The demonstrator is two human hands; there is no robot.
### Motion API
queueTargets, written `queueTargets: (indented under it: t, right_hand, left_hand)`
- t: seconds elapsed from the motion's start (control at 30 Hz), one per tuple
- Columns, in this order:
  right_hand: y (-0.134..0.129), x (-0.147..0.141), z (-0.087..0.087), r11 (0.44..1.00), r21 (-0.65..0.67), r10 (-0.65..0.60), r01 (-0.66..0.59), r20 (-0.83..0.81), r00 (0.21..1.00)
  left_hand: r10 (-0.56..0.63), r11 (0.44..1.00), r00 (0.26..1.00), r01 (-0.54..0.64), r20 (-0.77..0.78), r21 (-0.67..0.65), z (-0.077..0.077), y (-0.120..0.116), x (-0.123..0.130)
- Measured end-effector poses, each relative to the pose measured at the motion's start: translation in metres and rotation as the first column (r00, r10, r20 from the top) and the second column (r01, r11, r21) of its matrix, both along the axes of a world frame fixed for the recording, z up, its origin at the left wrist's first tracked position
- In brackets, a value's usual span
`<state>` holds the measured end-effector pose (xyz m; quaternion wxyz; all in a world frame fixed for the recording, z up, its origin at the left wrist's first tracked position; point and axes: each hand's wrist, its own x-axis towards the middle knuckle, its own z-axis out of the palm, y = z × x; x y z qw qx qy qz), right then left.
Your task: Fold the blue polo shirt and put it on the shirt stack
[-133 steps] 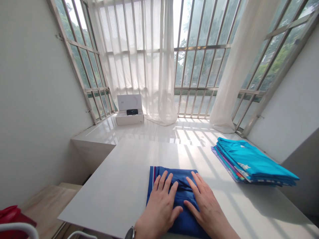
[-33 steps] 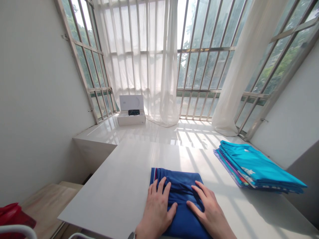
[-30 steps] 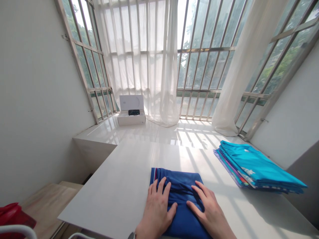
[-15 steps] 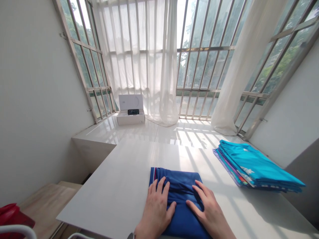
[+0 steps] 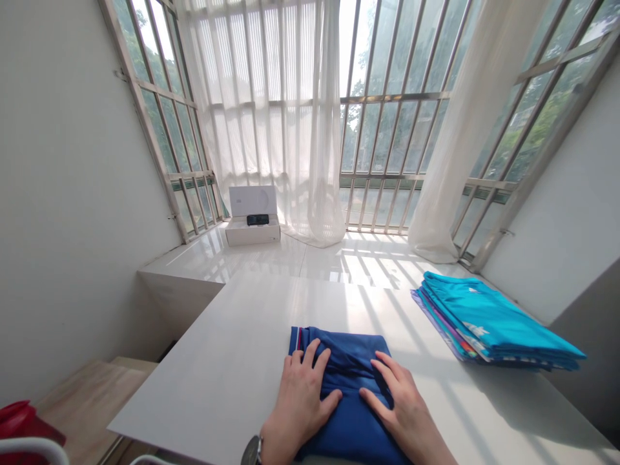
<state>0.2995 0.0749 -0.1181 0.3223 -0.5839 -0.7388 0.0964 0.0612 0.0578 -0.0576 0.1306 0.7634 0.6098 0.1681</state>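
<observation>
A folded royal-blue garment (image 5: 352,429) with a striped edge at its left side lies on the white table (image 5: 213,368), near the front edge. My left hand (image 5: 300,400) presses flat on its left part, fingers spread, and a wristwatch (image 5: 252,451) sits on that wrist. My right hand (image 5: 405,407) rests on its right part, also flat. Neither hand grips the cloth. To the right stands a stack of folded turquoise shirts (image 5: 491,326), with purple and multicoloured layers showing beneath.
Beyond the table, an open white box (image 5: 252,219) holding a dark object sits on a glossy white ledge (image 5: 339,261). Sheer curtains and barred windows fill the back. Walls close both sides. A red object (image 5: 19,429) and a white rail (image 5: 29,449) sit at bottom left.
Both hands stay flat on the blue garment, with only slight shifts. The view has swung a little, moving the whole scene slightly in the picture.
</observation>
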Motion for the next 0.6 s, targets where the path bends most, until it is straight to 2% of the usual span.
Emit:
queueTargets:
  t: [0.23, 0.6]
  right_hand:
    - [0.000, 0.000, -0.001, 1.000, 0.001, -0.004, 0.004, -0.019, 1.000]
    - [-0.001, 0.000, -0.003, 0.999, 0.049, -0.016, 0.017, -0.024, 1.000]
  left_hand:
    - [-0.038, 0.999, 0.997, 0.036, 0.063, 0.033, -0.004, 0.001, -0.003]
    - [-0.037, 0.997, 0.988, 0.026, 0.150, 0.074, -0.012, 0.000, -0.004]
